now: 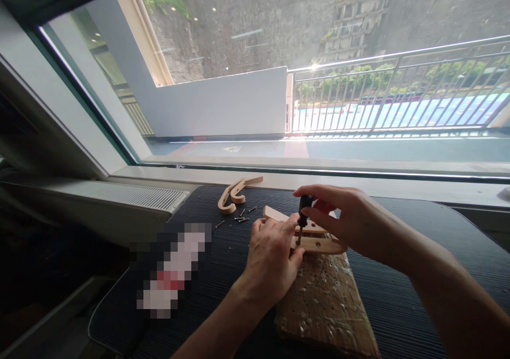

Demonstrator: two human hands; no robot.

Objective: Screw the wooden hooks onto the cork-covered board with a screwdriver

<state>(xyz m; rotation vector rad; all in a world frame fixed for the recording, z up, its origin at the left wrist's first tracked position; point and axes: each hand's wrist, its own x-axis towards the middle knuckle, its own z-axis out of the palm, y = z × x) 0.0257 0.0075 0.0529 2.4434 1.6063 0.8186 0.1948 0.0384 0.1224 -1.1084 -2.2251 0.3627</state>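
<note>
My right hand (332, 210) grips a screwdriver (305, 210) by its dark handle, with the shaft pointing down into a light wooden hook (324, 246). That hook has a rounded end and a visible hole. Pressing around its left end, my left hand (274, 250) has bent fingers and a thumb beside the screwdriver tip. A second light wooden piece (274, 213) lies just behind, partly covered by both hands. Beneath them is a scarred, pitted wooden block (324, 306). The tip's exact seat and any screw there are hard to make out.
Two more wooden hooks (227, 201) lie at the back of the black table (398, 231). Several screws (241, 219) are scattered near them. A blurred-out pinkish item (179, 268) sits at the left. Behind the table run a window sill (191, 174) and a radiator (131, 191).
</note>
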